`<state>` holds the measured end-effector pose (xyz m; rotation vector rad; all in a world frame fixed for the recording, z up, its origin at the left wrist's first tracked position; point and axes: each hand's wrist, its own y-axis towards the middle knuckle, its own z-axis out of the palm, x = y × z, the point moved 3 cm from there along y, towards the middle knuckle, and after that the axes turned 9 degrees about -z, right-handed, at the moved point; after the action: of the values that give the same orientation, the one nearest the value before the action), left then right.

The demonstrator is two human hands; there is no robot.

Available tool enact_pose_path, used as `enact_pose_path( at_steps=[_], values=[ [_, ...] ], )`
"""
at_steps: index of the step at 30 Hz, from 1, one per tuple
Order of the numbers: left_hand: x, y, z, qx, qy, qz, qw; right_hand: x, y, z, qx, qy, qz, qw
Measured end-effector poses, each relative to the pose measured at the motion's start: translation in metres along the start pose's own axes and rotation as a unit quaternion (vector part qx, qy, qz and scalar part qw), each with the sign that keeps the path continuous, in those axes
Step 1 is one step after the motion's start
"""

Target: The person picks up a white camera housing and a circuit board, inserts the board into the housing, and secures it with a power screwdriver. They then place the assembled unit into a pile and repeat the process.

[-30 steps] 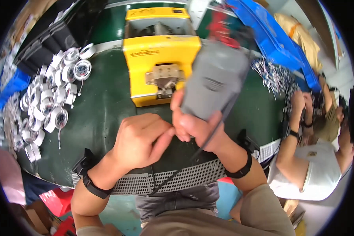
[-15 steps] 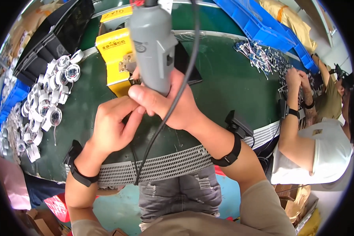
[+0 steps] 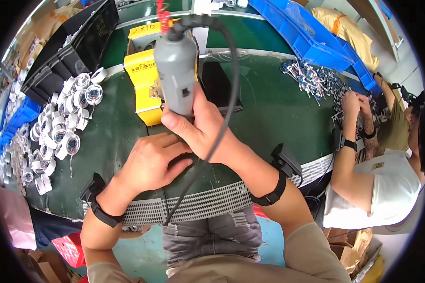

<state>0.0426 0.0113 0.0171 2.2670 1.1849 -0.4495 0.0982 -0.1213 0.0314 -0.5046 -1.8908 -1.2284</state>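
My right hand (image 3: 205,129) is wrapped round the lower body of a grey electric screwdriver (image 3: 174,61), which stands upright before me. A red coiled cord (image 3: 163,14) is at its top, and a dark cable (image 3: 233,70) loops down from it past my wrist. The tool's tip is hidden behind my hand. Low over the green table, my left hand (image 3: 148,162) is palm down, its thumb apart from its bent fingers; nothing shows in it. Just beyond both hands is a yellow box-shaped machine (image 3: 144,70) with a small metal bracket on its front.
White round lamp-like parts (image 3: 73,101) with wires lie heaped at the left, beside a black crate (image 3: 56,70). Small wired parts (image 3: 316,80) are piled far right near blue bins (image 3: 311,45). A co-worker (image 3: 373,184) sits at right. A perforated strip (image 3: 208,200) lines the near edge.
The screwdriver and right hand have shifted slightly left. My left hand has come away from the right hand and lowered toward the table, its thumb and fingers parting from a pinch.
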Motion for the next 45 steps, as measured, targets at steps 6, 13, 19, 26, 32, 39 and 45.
enact_pose_path(
  at_steps=[6,13,19,26,32,39,45],
  values=[
    [0.006,0.001,0.002,-0.035,-0.008,0.002,0.999,0.016,-0.001,-0.018,-0.006,-0.122,-0.019,0.992],
    [0.016,-0.006,-0.017,-0.13,0.058,-0.129,0.981,0.041,-0.061,-0.039,0.325,-0.257,0.11,0.903],
    [0.023,-0.004,-0.019,-0.192,0.107,-0.16,0.962,0.052,-0.083,-0.04,0.307,-0.277,0.177,0.893],
    [0.032,-0.006,-0.011,-0.201,0.075,-0.132,0.968,0.05,-0.082,-0.032,0.317,-0.312,0.144,0.884],
    [0.031,-0.006,-0.013,-0.166,0.075,-0.154,0.971,0.051,-0.081,-0.028,0.353,-0.344,0.15,0.857],
    [0.028,-0.005,-0.015,-0.147,0.072,-0.169,0.972,0.069,-0.051,-0.028,0.306,-0.362,0.068,0.878],
    [0.027,-0.008,-0.006,-0.084,0.016,-0.115,0.99,0.093,0.049,-0.044,-0.043,-0.315,-0.054,0.947]
  ],
)
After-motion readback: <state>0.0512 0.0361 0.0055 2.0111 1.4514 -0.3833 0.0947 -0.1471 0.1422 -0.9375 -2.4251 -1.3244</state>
